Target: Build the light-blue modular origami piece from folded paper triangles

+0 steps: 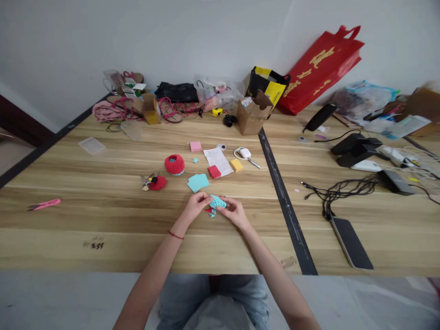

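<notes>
Both of my hands hold a light-blue piece of folded-paper origami [217,201] just above the table near its front. The fingers of my left hand [198,202] pinch its left side, and my right hand [234,211] grips its right side. Under it lie a few small red and blue folded bits [211,212]. Beyond my hands is a stack of light-blue paper sheets [198,182]. A round red origami piece [174,164] with a blue base stands farther left, and a red paper stack [214,172] rests on a white written sheet [216,158].
Yellow [236,165] and pink paper stacks [195,146] lie beyond my hands. Pink-handled scissors [46,204] are at far left. To the right are a black strip [285,197], tangled cables [340,192] and a dark flat device [352,243]. Boxes and a red bag [323,68] line the wall.
</notes>
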The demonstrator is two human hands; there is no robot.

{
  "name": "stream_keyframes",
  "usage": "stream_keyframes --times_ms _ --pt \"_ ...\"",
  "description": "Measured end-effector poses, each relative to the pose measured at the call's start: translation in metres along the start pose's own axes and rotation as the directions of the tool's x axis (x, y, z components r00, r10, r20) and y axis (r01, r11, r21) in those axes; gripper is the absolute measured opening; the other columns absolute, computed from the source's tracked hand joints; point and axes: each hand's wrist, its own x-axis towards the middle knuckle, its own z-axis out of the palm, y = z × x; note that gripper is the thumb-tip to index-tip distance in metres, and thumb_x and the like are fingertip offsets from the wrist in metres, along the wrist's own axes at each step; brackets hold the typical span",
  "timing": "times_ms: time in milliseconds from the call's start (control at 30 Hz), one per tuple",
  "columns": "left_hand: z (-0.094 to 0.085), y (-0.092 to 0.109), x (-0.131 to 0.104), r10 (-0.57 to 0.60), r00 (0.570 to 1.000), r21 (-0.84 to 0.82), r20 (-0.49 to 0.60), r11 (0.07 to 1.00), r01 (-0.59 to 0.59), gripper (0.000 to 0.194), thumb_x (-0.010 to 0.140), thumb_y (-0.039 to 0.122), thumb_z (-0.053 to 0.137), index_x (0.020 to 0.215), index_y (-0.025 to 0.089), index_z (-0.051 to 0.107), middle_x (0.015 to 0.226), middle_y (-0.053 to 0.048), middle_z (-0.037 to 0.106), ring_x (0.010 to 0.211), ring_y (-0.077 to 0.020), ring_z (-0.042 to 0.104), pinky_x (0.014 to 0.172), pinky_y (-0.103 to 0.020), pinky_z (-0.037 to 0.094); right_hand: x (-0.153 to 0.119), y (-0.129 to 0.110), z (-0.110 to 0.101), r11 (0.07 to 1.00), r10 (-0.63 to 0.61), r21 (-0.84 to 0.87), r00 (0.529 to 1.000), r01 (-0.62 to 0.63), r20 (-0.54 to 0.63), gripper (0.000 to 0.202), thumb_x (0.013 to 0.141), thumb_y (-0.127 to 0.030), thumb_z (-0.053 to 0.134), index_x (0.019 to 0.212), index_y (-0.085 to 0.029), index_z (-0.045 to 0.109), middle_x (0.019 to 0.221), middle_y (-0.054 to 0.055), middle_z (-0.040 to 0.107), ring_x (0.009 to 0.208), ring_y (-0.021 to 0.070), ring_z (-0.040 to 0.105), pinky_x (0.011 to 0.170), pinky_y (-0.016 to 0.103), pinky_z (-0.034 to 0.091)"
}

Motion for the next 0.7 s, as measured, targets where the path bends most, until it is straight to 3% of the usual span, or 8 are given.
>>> stream_keyframes --times_ms 167,300,400,533,600,700 --pt "0.003 -0.002 -0.001 0.028 0.998 0.057 -0.049 0.998 -0.025 0.042 0.065 0.048 0.069 0.055 0.017 0.042 0.052 0.007 0.035 0.052 -0.0076 0.033 0.051 -0.021 0.03 0.001 0.001 0.0 0.999 -0.004 -0.037 1.0 0.003 -0.012 0.038 0.061 -0.033 0.08 0.096 -0.021 0.071 0.096 0.005 0.071 0.083 0.0218 0.066 0.077 0.037 0.055" --pt "0.004 -0.004 -0.001 0.059 0.995 0.109 -0.085 0.993 -0.05 0.04 0.066 0.046 0.069 0.055 0.017 0.044 0.053 0.007 0.035 0.052 -0.008 0.032 0.051 -0.021 0.029 0.003 0.0 0.0 0.998 0.05 0.038 0.998 -0.051 0.025 0.039 0.06 -0.035 0.08 0.094 -0.021 0.071 0.098 0.004 0.071 0.083 0.0212 0.066 0.078 0.037 0.056" --pt "-0.001 -0.003 0.0 0.079 0.992 0.121 -0.102 0.99 -0.066 0.039 0.069 0.051 0.065 0.057 0.017 0.049 0.054 0.004 0.043 0.055 -0.0103 0.039 0.054 -0.023 0.033 0.005 -0.003 0.002 0.971 0.157 0.164 0.981 -0.175 0.117 0.037 0.064 -0.04 0.078 0.094 -0.021 0.07 0.1 0.005 0.07 0.079 0.0214 0.068 0.077 0.039 0.057" --pt "-0.013 0.001 0.001 0.118 0.983 0.125 -0.143 0.987 -0.1 0.054 0.083 0.061 0.041 0.067 0.016 0.066 0.061 -0.001 0.053 0.064 -0.0148 0.048 0.064 -0.027 0.04 0.005 -0.005 0.003 0.93 0.176 0.294 0.969 -0.221 0.172 0.039 0.065 -0.039 0.078 0.097 -0.019 0.068 0.096 0.005 0.07 0.077 0.021 0.07 0.079 0.039 0.057" --pt "-0.017 0.005 0.001 0.15 0.981 0.134 -0.12 0.982 -0.134 0.054 0.084 0.06 0.041 0.074 0.015 0.07 0.069 -0.004 0.06 0.071 -0.0163 0.053 0.07 -0.028 0.042 0.005 -0.004 0.002 0.913 0.169 0.344 0.97 -0.221 0.175 0.04 0.066 -0.038 0.078 0.1 -0.02 0.066 0.096 0.005 0.071 0.078 0.0207 0.071 0.081 0.038 0.056" --pt "-0.018 0.011 0.0 0.223 0.974 0.157 -0.044 0.964 -0.214 0.038 0.084 0.049 0.053 0.081 0.016 0.071 0.083 -0.007 0.065 0.083 -0.0181 0.057 0.081 -0.029 0.043 0.006 -0.003 0.001 0.887 0.162 0.404 0.97 -0.224 0.182 0.038 0.067 -0.039 0.077 0.098 -0.02 0.064 0.093 0.005 0.071 0.08 0.0218 0.071 0.084 0.04 0.055"
